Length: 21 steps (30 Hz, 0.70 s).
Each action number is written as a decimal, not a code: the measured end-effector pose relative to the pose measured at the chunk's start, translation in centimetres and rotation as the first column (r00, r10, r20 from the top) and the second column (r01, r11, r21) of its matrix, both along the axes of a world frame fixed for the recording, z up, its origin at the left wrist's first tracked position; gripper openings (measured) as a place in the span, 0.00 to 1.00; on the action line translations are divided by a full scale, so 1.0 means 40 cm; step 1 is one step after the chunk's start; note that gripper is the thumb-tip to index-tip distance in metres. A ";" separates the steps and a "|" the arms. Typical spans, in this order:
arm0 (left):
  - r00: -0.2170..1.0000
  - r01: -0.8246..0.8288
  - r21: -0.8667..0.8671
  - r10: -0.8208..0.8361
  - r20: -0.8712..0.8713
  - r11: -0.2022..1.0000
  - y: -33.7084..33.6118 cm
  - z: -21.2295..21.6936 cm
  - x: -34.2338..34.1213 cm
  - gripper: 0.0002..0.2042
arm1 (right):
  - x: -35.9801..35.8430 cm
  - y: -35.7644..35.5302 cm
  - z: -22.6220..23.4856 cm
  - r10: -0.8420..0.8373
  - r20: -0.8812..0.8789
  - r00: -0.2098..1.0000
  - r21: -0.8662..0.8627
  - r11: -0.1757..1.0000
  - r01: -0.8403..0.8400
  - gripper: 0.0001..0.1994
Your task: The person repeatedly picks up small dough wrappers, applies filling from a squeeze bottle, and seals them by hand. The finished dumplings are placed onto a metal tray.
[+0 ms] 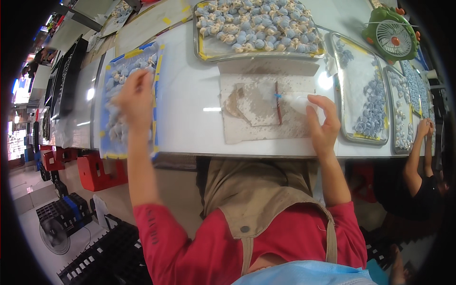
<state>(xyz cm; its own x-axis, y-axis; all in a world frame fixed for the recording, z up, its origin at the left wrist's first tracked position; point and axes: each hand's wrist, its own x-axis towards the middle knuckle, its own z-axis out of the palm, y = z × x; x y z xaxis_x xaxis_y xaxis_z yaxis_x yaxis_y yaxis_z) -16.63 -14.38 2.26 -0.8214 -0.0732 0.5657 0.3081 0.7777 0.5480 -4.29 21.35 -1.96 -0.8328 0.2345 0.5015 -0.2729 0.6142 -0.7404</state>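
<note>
My left hand (pixel 135 95) is over the blue-lined tray (pixel 156 109) at the left, its fingers pinched and blurred. Whatever they hold, if anything, is hidden. Small pale blue and cream figures (pixel 116 128) lie in that tray. My right hand (pixel 325 121) is at the right edge of a stained cardboard sheet (pixel 242 135), thumb and forefinger curved and apart. Right at its fingertips lies a whitish, see-through object (pixel 298 102), perhaps a small bottle; contact is unclear. A thin dark red stick (pixel 279 114) with a blue bit near its upper part lies on the cardboard.
Beyond the cardboard stands a metal tray (pixel 209 58) heaped with blue and cream figures. Another metal tray (pixel 351 95) at the right holds blue-grey pieces (pixel 373 102). A green fan (pixel 392 38) stands behind it. Another person's hands (pixel 426 127) are at the far right.
</note>
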 end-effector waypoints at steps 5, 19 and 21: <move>0.900 0.321 -0.447 -0.416 -0.132 0.835 0.216 -0.066 -0.260 0.14 | 0.000 -0.008 -0.011 0.016 0.043 0.999 0.006 1.000 -0.016 0.13; 0.567 0.090 0.922 -0.781 0.263 0.376 0.234 0.008 -0.015 0.19 | -0.016 0.031 -0.012 0.014 0.233 0.972 0.210 0.976 -0.064 0.19; 0.517 -0.051 0.965 -0.820 0.246 0.257 0.241 0.014 0.116 0.19 | -0.009 0.030 -0.010 0.028 0.273 0.962 0.266 0.958 -0.104 0.19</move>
